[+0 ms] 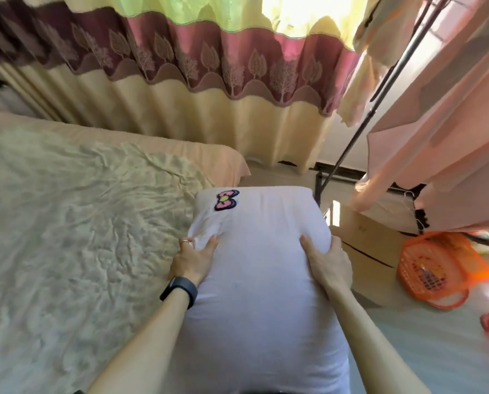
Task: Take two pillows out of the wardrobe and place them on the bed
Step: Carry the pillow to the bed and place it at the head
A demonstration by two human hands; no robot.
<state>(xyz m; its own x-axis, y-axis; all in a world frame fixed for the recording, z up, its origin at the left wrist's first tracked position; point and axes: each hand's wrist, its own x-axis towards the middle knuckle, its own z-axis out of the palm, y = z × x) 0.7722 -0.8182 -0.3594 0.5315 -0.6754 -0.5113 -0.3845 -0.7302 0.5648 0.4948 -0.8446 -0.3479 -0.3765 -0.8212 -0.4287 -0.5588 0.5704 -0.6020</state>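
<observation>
Clutching the pillow (260,294) from both sides with left hand (193,258) and right hand (327,261); swing left, lower flat onto bed (75,223).

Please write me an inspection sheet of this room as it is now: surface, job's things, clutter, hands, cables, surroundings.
Surface: bed with a wrinkled cream cover.
Job's things: one white pillow with a bow patch, held beside the bed.
Clutter: orange basket and cardboard box on the floor.
Hands: left hand and right hand grip the pillow's sides.
Cables: nothing seen.
Surroundings: curtain behind, pink cloth at right.
</observation>
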